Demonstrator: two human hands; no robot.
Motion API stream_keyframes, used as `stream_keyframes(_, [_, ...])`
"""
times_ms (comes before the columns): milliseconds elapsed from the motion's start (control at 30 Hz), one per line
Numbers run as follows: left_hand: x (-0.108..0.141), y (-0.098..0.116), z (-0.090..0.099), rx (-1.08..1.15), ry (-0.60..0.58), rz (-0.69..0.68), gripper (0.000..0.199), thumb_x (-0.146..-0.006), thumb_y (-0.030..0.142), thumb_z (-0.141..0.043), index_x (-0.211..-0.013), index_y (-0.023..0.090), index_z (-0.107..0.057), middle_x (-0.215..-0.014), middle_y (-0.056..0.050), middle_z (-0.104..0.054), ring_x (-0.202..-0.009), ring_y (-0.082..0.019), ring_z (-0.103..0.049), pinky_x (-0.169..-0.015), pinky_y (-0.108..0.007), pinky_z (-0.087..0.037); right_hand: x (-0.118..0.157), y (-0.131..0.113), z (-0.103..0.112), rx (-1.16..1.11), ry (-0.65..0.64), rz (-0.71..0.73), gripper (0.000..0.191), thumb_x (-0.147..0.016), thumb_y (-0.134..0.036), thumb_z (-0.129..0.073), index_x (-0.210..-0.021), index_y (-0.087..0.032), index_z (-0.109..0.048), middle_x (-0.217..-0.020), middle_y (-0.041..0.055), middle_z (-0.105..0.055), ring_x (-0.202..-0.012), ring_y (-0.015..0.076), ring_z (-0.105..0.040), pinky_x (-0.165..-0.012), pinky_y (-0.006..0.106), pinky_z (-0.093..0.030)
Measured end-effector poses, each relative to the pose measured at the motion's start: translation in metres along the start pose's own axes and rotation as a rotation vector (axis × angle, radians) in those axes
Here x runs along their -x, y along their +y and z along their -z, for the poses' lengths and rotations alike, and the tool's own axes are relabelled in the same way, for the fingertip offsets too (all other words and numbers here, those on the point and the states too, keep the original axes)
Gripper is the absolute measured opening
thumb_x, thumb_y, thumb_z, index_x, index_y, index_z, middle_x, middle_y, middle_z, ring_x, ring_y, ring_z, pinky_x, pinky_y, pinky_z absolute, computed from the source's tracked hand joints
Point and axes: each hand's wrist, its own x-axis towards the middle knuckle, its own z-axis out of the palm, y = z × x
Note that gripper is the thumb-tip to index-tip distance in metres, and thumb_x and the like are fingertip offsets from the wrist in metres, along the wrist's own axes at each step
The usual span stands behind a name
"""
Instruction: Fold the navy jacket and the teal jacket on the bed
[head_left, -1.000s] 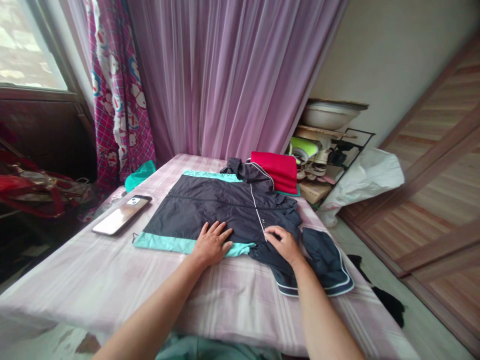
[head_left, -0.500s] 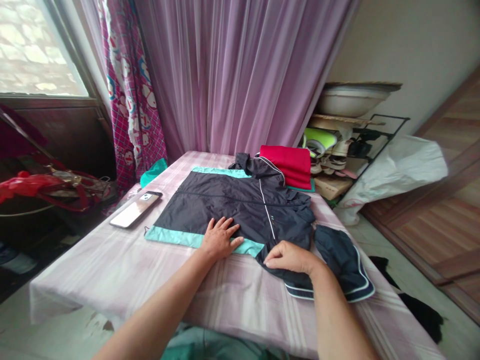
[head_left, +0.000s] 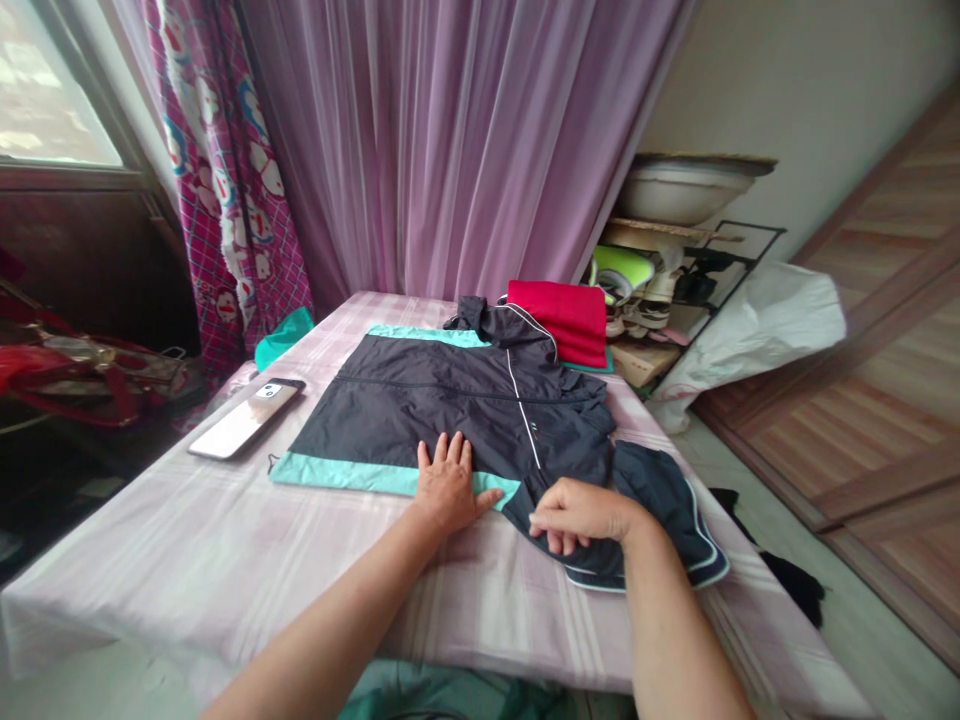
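A dark jacket [head_left: 420, 380] with mint-green bands and white piping lies spread on the table, its collar toward the back. My left hand [head_left: 448, 488] presses flat on its near edge, fingers spread across the mint band and the dark cloth. To the right, my right hand [head_left: 579, 512] is closed on the jacket's near sleeve, thumb and fingers curled together at the cloth. The sleeve's white-piped cuff end [head_left: 675, 520] lies folded back to the right, partly hidden by my right wrist.
The table has a checked pink cloth [head_left: 225, 560]. A phone [head_left: 247, 418] lies at left. Behind the jacket is a folded red cloth [head_left: 562, 320]. A shoe rack topped by a basin [head_left: 686, 190] and a white plastic bag [head_left: 772, 320] stand at right; purple curtains [head_left: 450, 130] hang behind.
My left hand has turned slightly, its fingers pointing more straight ahead. The right hand's lower fingers show more beneath it. The view has shifted a little; the jacket lies much the same.
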Motion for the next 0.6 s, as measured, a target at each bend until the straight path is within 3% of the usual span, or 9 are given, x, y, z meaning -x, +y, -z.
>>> stream_keyframes(100, [0.001, 0.000, 0.000, 0.000, 0.006, -0.005, 0.091, -0.087, 0.074, -0.040, -0.154, 0.014, -0.037, -0.164, -0.014, -0.029, -0.152, -0.038, -0.021, -0.121, -0.066, -0.014, 0.004, -0.001, 0.000, -0.019, 0.006, -0.061, 0.051, -0.081, -0.063, -0.060, -0.081, -0.013, -0.072, -0.066, 0.0054, -0.071, -0.048, 0.0084, -0.056, -0.043, 0.017, -0.036])
stream_keyframes(200, [0.001, 0.000, -0.001, -0.005, 0.018, -0.009, 0.089, -0.087, 0.074, -0.041, -0.154, 0.015, -0.038, -0.163, -0.014, -0.031, -0.151, -0.039, -0.022, -0.121, -0.066, -0.014, 0.001, -0.008, 0.014, -0.037, 0.103, -0.117, 0.046, -0.087, -0.059, -0.057, -0.081, -0.014, -0.069, -0.067, 0.0048, -0.071, -0.046, 0.0083, -0.056, -0.042, 0.017, -0.037])
stream_keyframes(267, [0.001, 0.000, -0.001, -0.008, 0.025, -0.010, 0.088, -0.087, 0.074, -0.042, -0.154, 0.016, -0.039, -0.163, -0.014, -0.031, -0.151, -0.040, -0.023, -0.121, -0.066, -0.015, -0.011, -0.019, 0.031, 0.011, 0.246, -0.092, 0.039, -0.091, -0.051, -0.056, -0.083, -0.015, -0.069, -0.071, 0.0051, -0.073, -0.046, 0.0085, -0.057, -0.044, 0.018, -0.039])
stream_keyframes(367, [0.002, -0.001, -0.001, -0.005, 0.027, -0.016, 0.089, -0.087, 0.074, -0.041, -0.154, 0.015, -0.038, -0.163, -0.015, -0.032, -0.151, -0.039, -0.023, -0.121, -0.066, -0.014, -0.045, -0.040, 0.057, 0.200, 0.587, 0.000, 0.035, -0.096, -0.040, -0.050, -0.084, -0.016, -0.072, -0.078, 0.0050, -0.076, -0.054, 0.0103, -0.064, -0.053, 0.019, -0.045])
stream_keyframes(467, [0.002, -0.002, -0.003, 0.004, 0.034, -0.020, 0.090, -0.088, 0.075, -0.038, -0.154, 0.014, -0.038, -0.163, -0.015, -0.031, -0.151, -0.039, -0.023, -0.121, -0.066, -0.014, -0.082, -0.052, 0.071, 0.351, 0.866, 0.016, 0.036, -0.099, -0.036, -0.043, -0.095, -0.018, -0.074, -0.094, 0.0069, -0.078, -0.080, 0.0163, -0.072, -0.072, 0.024, -0.051])
stream_keyframes(600, [0.002, -0.003, -0.008, 0.017, 0.052, -0.025, 0.090, -0.088, 0.076, -0.035, -0.154, 0.015, -0.038, -0.163, -0.014, -0.032, -0.151, -0.039, -0.023, -0.120, -0.067, -0.014, -0.106, -0.038, 0.058, 0.430, 0.989, 0.037, 0.037, -0.098, -0.030, -0.044, -0.122, -0.018, -0.069, -0.130, 0.0122, -0.068, -0.121, 0.0239, -0.061, -0.103, 0.034, -0.043])
